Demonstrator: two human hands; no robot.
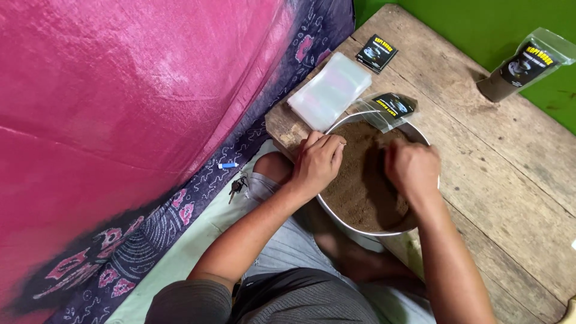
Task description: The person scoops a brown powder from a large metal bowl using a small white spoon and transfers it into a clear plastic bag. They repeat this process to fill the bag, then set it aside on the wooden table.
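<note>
on the wooden worktop (480, 150) a metal bowl (360, 230) of brown powder (360, 180): left hand (318, 163) curled on its rim, right hand (413, 169) closed in the powder beside a small clear pouch (387, 111), grip unclear.

Round metal bowl (366, 228) of fine brown powder (360, 180), resting at the near edge of a worn wooden table, its rim overhanging toward the lap. Left hand (318, 162) curled over the bowl's left rim, fingers bent onto the powder; right hand (413, 168) closed in a loose fist over the powder near the far side. Small clear plastic pouch (387, 109) with a black label, open and tilted, touching the bowl's far rim just beyond the right hand.
</note>
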